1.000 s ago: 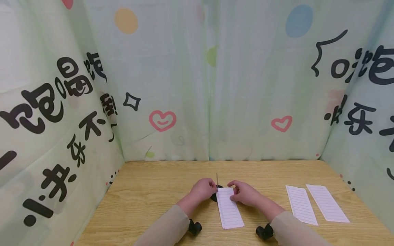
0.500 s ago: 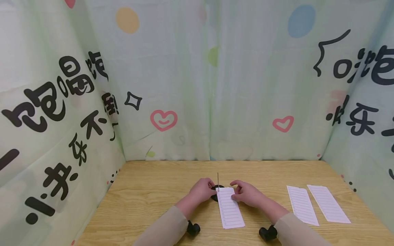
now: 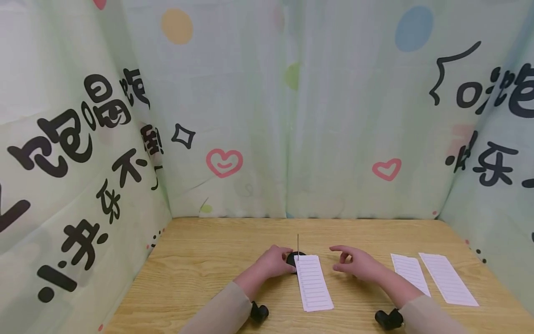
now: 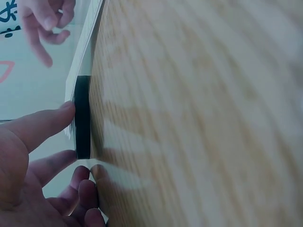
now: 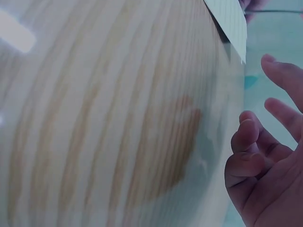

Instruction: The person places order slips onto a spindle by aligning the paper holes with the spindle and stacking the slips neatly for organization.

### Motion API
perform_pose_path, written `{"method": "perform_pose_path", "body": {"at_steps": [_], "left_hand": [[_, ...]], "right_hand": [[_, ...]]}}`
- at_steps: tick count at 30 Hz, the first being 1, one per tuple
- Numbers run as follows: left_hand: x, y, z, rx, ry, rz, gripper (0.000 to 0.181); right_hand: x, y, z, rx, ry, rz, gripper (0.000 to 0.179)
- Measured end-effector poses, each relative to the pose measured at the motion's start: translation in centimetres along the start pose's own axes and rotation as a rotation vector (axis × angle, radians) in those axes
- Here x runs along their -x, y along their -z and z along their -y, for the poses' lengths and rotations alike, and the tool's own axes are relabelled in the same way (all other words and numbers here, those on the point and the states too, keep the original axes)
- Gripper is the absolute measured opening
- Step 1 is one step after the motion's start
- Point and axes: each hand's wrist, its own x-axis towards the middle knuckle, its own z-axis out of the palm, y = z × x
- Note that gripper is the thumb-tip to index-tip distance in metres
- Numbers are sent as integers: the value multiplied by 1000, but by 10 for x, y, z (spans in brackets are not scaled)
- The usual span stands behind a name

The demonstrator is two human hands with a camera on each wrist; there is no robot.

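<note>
A receipt spike with a round black base [image 3: 291,260] and a thin upright rod [image 3: 298,243] stands mid-table. A stack of lined white slips [image 3: 314,285] lies with its far end over the base, the rod rising at its far left corner. My left hand [image 3: 275,261] holds the base's left rim; in the left wrist view, thumb and a finger touch the black base [image 4: 82,118]. To the right of the slips, my right hand [image 3: 356,263] is raised with loosely bent fingers and nothing in them. The right wrist view shows this hand [image 5: 267,170] apart from the slips.
Two more lined slips or stacks, a nearer one [image 3: 410,271] and a farther-right one [image 3: 448,280], lie on the right of the wooden table [image 3: 208,246]. Printed curtains [image 3: 258,116] enclose the back and both sides. Each wrist carries a black camera [image 3: 259,312].
My right hand has let go of the stack's edge and moved off to the right. My left fingers have shifted from the slips' corner onto the base. The stack lies nearly as before.
</note>
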Motion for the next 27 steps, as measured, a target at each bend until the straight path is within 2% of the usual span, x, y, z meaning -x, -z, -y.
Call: {"method": "perform_pose_path", "body": {"at_steps": [7,16,23,27], "left_hand": [[5,6,-5,-15,-3,11,64],[8,5,-7,-21,3,11,63],[8,4,-7,-19,6,9,62],[9,4,-7,-21,5,12,62]], "right_hand": [[16,28,-20,20,36,-3,61],[41,59,-53,86,7,-72,62],[61,83,-69,112,-33,-86,64],[72,94,-80,165,-56,-103,64]]}}
